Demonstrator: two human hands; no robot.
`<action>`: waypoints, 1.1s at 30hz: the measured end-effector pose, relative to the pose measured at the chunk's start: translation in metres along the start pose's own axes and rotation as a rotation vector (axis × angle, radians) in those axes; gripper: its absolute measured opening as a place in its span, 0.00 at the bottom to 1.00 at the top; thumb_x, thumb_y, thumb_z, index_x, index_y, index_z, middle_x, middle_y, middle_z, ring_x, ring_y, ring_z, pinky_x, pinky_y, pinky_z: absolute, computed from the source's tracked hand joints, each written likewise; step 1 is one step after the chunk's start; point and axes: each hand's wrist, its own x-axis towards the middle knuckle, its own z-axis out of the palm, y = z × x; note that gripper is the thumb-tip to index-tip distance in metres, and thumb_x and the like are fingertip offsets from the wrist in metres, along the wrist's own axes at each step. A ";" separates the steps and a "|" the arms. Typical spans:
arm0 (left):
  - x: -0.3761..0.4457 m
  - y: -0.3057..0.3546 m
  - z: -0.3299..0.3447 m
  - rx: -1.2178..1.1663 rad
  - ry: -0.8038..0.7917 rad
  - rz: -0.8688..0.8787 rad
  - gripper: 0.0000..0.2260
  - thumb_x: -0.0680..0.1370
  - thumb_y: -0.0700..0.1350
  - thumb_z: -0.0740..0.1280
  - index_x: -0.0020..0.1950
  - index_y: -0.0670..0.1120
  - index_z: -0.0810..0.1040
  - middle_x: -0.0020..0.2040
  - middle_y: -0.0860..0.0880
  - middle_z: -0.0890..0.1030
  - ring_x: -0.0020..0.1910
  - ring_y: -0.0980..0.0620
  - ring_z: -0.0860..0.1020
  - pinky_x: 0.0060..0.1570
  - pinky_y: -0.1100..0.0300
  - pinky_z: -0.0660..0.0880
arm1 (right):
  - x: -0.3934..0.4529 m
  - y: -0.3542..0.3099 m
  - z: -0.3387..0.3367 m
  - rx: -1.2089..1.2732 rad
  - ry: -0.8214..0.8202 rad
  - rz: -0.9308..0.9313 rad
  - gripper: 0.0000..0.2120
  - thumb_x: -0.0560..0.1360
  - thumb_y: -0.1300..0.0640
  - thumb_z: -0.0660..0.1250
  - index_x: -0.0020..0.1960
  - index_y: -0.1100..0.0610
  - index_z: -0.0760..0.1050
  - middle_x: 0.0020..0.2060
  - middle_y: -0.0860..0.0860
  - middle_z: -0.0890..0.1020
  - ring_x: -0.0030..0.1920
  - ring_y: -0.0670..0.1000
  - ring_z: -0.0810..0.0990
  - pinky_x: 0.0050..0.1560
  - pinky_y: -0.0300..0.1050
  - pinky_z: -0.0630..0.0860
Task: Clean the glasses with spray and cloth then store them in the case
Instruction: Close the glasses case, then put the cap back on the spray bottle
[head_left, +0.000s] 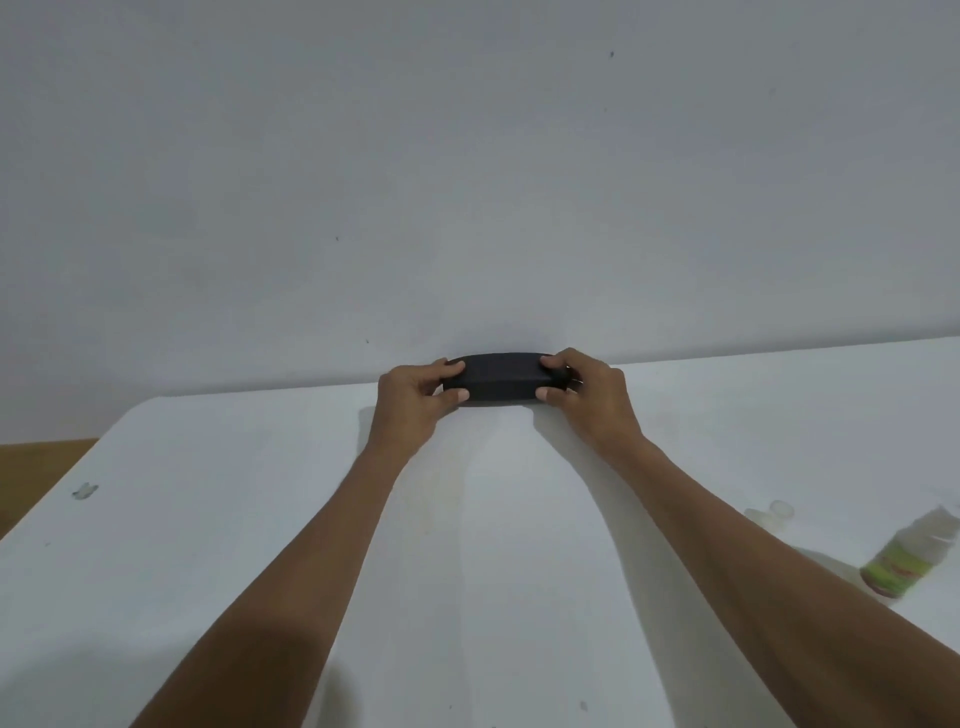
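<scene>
Both forearms reach forward from the bottom edge across the white table. My left hand grips the left end of the black case: fingers over the top, thumb pressed against the near side. My right hand grips the right end in the same way, fingers on top, thumb at the near side. Case lies lengthwise between both hands at the far table edge, close to the grey wall. Case appears closed; contents cannot be seen. Whether it rests on the table or sits just above it cannot be told. Spray bottle, green-labelled, lies tilted well to the right of my right hand and nearer to me. Clear cap lies just beyond the bottle, apart from it.
</scene>
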 end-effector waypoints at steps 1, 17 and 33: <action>0.003 -0.002 0.001 0.022 -0.007 0.003 0.20 0.72 0.31 0.77 0.63 0.41 0.83 0.65 0.43 0.81 0.65 0.51 0.79 0.62 0.72 0.73 | 0.004 0.002 0.001 -0.024 -0.002 -0.010 0.14 0.74 0.62 0.75 0.59 0.54 0.81 0.53 0.47 0.82 0.53 0.51 0.80 0.53 0.39 0.73; -0.016 -0.008 0.003 0.262 0.062 0.114 0.22 0.74 0.33 0.75 0.66 0.46 0.81 0.60 0.52 0.83 0.60 0.51 0.81 0.64 0.62 0.75 | -0.001 -0.007 0.006 -0.263 0.001 -0.041 0.21 0.76 0.67 0.69 0.67 0.56 0.78 0.62 0.54 0.82 0.61 0.55 0.79 0.58 0.37 0.68; -0.122 0.105 0.115 0.279 -0.158 0.271 0.11 0.74 0.45 0.76 0.56 0.51 0.87 0.56 0.53 0.86 0.57 0.53 0.83 0.63 0.53 0.77 | -0.136 -0.062 -0.119 -0.347 0.407 -0.246 0.11 0.77 0.62 0.68 0.58 0.52 0.80 0.48 0.49 0.83 0.49 0.52 0.80 0.47 0.50 0.78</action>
